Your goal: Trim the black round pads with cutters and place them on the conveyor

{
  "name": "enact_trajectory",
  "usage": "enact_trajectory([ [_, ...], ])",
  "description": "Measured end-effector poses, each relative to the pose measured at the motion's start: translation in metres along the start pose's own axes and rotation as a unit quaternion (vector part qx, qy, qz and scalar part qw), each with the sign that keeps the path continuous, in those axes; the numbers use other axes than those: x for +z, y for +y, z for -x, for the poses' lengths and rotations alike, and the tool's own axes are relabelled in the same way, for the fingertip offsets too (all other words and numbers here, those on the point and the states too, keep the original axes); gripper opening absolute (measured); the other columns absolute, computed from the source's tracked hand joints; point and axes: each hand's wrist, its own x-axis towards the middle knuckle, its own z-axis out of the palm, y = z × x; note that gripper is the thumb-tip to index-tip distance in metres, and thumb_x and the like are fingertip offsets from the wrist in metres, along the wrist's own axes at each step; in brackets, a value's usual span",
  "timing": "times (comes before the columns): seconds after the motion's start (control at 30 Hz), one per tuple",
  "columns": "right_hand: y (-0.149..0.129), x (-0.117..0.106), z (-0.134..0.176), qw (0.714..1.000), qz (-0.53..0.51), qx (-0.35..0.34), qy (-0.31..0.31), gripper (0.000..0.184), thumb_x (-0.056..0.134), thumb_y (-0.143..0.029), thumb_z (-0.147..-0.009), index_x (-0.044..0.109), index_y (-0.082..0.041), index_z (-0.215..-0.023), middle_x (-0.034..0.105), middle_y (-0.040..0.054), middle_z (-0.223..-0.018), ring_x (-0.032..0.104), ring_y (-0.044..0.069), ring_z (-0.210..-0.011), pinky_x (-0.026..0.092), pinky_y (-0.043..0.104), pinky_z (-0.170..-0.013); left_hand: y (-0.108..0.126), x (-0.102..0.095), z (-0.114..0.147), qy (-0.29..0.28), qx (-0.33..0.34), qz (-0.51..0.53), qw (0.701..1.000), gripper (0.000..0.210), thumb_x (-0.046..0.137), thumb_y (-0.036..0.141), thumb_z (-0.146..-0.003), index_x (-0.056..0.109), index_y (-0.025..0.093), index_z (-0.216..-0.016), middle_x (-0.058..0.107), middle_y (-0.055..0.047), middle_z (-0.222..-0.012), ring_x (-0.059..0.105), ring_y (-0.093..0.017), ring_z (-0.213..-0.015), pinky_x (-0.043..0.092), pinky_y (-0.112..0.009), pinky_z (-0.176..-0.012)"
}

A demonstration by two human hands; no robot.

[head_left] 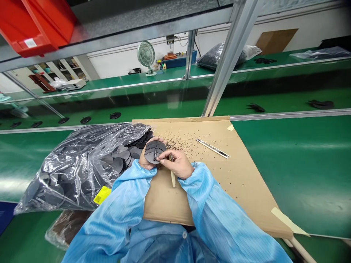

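Note:
My left hand is closed around the edge of a dark grey round plastic disc, its face turned up. A narrow raised strip runs across the middle of the disc, with curved lines beside it. The fingers of my right hand are pinched together at the strip's lower end, touching the disc. A slim tool with a pale tape-wrapped end sticks out from under my right hand, seemingly held in it; its tip is hidden. Both hands are over a cardboard sheet.
Left of my hands lies a clear plastic bag of dark discs, spilling at its mouth. Tiny black bits and a snap-off utility knife lie on the cardboard. Behind, more discs rest on a green belt below a metal post.

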Motion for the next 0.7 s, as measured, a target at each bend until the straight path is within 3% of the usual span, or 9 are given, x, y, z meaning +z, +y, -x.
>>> enact_trajectory([
  [0.3, -0.0042, 0.0021, 0.0019, 0.999, 0.038, -0.006, -0.005, 0.009, 0.066, -0.023, -0.072, 0.071, -0.019, -0.079, 0.073, 0.0037, -0.08, 0.066, 0.017, -0.075, 0.051, 0.031, -0.073, -0.0006, -0.0023, 0.0011, 0.009, 0.002, -0.01, 1.0, 0.027, 0.069, 0.021, -0.069, 0.063, 0.021, -0.096, 0.064, -0.006, -0.104, 0.057, -0.024, -0.11, 0.046, -0.038, -0.096],
  [0.57, -0.0027, 0.0011, 0.0017, 1.0, 0.017, 0.004, -0.01, 0.01, 0.069, -0.025, -0.071, 0.07, -0.019, -0.079, 0.073, 0.0043, -0.082, 0.066, 0.018, -0.077, 0.051, 0.032, -0.075, -0.001, -0.0026, 0.0003, -0.01, 0.006, -0.011, 1.0, 0.022, 0.068, 0.021, -0.068, 0.061, 0.022, -0.089, 0.062, -0.004, -0.103, 0.06, -0.021, -0.102, 0.047, -0.036, -0.093],
  [0.7, 0.0012, -0.0061, -0.0038, 0.997, -0.056, 0.019, 0.053, 0.015, 0.074, -0.029, -0.067, 0.069, -0.02, -0.078, 0.073, 0.0039, -0.083, 0.065, 0.017, -0.08, 0.049, 0.033, -0.081, -0.0011, -0.0015, 0.0003, -0.042, 0.008, -0.009, 0.999, 0.019, 0.07, 0.025, -0.069, 0.056, 0.021, -0.081, 0.063, -0.001, -0.097, 0.061, -0.02, -0.098, 0.048, -0.037, -0.09],
])
